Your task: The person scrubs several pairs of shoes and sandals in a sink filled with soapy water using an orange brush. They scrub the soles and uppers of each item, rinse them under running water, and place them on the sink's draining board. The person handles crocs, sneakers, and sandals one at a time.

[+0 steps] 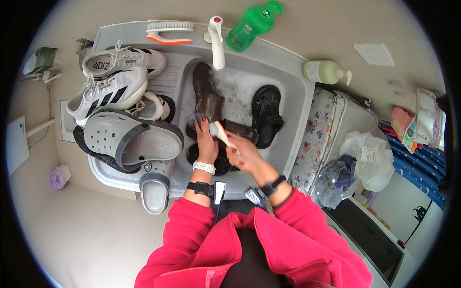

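Note:
My left hand point(207, 146) grips the near end of a wet brown boot point(202, 86), its fingertips on the boot and its toe pointing away from me. My right hand point(247, 154) is closed around the white-and-orange handle of a scrub brush point(220, 130), whose head is close beside my left fingers. A second brown boot point(241, 129) lies partly under the brush and hand. A black clog point(267, 115) rests at the sink's right side. Dark footwear point(222, 164) beneath my wrists is mostly hidden. White suds point(234, 89) float around the boots.
The grey sink point(293, 98) has a white faucet point(217, 45) at its back. Another brush point(170, 32) and a green bottle point(252, 26) stand on the rim. White sneakers point(113, 91) and grey clogs point(137, 139) pile at left. A pump bottle point(321, 72) is right.

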The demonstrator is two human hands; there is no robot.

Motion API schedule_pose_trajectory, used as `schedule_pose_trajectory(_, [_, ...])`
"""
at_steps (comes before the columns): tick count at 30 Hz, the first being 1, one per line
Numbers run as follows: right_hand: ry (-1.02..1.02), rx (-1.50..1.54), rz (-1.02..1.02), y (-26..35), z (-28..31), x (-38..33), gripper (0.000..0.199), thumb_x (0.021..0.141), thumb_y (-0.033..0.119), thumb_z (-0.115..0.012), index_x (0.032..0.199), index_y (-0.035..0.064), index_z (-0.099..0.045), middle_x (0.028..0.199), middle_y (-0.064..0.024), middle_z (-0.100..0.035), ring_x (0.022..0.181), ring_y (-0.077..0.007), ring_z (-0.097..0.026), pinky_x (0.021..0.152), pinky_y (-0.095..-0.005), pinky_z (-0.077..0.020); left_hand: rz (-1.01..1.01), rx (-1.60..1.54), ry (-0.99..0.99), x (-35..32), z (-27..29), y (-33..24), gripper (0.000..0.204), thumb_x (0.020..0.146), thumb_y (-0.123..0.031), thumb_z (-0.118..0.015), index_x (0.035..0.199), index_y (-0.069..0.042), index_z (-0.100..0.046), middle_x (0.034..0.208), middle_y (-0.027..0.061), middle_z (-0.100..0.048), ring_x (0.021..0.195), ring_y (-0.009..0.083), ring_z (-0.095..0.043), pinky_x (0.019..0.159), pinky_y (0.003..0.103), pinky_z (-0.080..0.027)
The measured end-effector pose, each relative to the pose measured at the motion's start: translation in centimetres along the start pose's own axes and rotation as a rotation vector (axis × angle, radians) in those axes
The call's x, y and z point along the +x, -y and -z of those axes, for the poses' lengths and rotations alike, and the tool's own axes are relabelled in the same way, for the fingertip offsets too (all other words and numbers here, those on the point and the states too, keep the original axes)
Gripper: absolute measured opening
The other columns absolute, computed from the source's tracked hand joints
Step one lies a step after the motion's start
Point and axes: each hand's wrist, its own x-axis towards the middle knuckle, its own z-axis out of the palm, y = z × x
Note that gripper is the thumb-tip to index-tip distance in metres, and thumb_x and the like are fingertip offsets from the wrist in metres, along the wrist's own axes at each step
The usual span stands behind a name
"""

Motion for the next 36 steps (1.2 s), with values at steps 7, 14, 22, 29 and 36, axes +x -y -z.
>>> schedule_pose_trajectory(7, [-0.079, -0.183, -0.031, -1.4, 1.1, -0.5, 0.045, 0.104, 0.019, -0.045, 0.148, 0.0207, -0.044, 0.065, 0.0032, -0.039, 0.042, -0.0060, -0.030, 0.036, -0.0213, -0.0232, -0.023, -0.052, -0.022, 0.6, 0.9, -0.3, 0.045, 0.104, -0.032, -0.050, 0.141, -0.006, -0.042, 0.128, 0.0070, -0.056, 0.113, 0.0193, -0.056, 0.096, 0.034, -0.045])
schedule_pose_trajectory(14, [-0.303, -1.661, 0.988, -2.0, 2.5, 0.8, 0.047, 0.095, 0.012, -0.053, 0.143, 0.0151, -0.051, 0.076, -0.0215, -0.064, 0.058, -0.0355, -0.065, 0.050, -0.0430, -0.0517, -0.035, -0.030, -0.023, -0.8, -1.3, -1.1, 0.046, 0.104, -0.031, -0.050, 0.141, -0.003, -0.043, 0.132, 0.0087, -0.055, 0.116, 0.0201, -0.054, 0.099, 0.034, -0.044])
schedule_pose_trajectory(22, [-0.428, -1.926, 0.709, -2.7, -0.2, -0.7, 0.045, 0.092, 0.015, -0.057, 0.137, 0.0151, -0.055, 0.074, -0.0197, -0.063, 0.056, -0.0368, -0.064, 0.049, -0.0464, -0.0512, -0.064, 0.009, -0.046, -0.1, -0.6, -1.8, 0.043, 0.106, -0.032, -0.043, 0.139, -0.005, -0.045, 0.132, 0.0075, -0.056, 0.117, 0.0202, -0.056, 0.099, 0.034, -0.046])
schedule_pose_trajectory(29, [-0.226, -1.450, 0.569, 0.4, 6.7, -0.2, 0.046, 0.089, 0.023, -0.058, 0.134, 0.0127, -0.058, 0.111, -0.0145, -0.070, 0.099, -0.0369, -0.067, 0.086, -0.0403, -0.0532, 0.011, -0.134, -0.159, 0.7, 2.5, -1.4, 0.053, 0.104, -0.044, -0.046, 0.145, -0.012, -0.041, 0.144, 0.0063, -0.048, 0.130, 0.0223, -0.049, 0.108, 0.038, -0.042])
schedule_pose_trajectory(36, [-0.411, -1.442, 0.902, 2.8, 9.9, 5.1, 0.037, 0.085, 0.007, -0.058, 0.122, 0.0061, -0.053, 0.117, -0.0174, -0.063, 0.109, -0.0376, -0.059, 0.096, -0.0429, -0.0432, -0.087, -0.207, -0.341, -1.0, 6.3, 1.9, 0.051, 0.105, -0.038, -0.047, 0.144, -0.008, -0.038, 0.146, 0.0117, -0.046, 0.133, 0.0266, -0.045, 0.115, 0.042, -0.033])
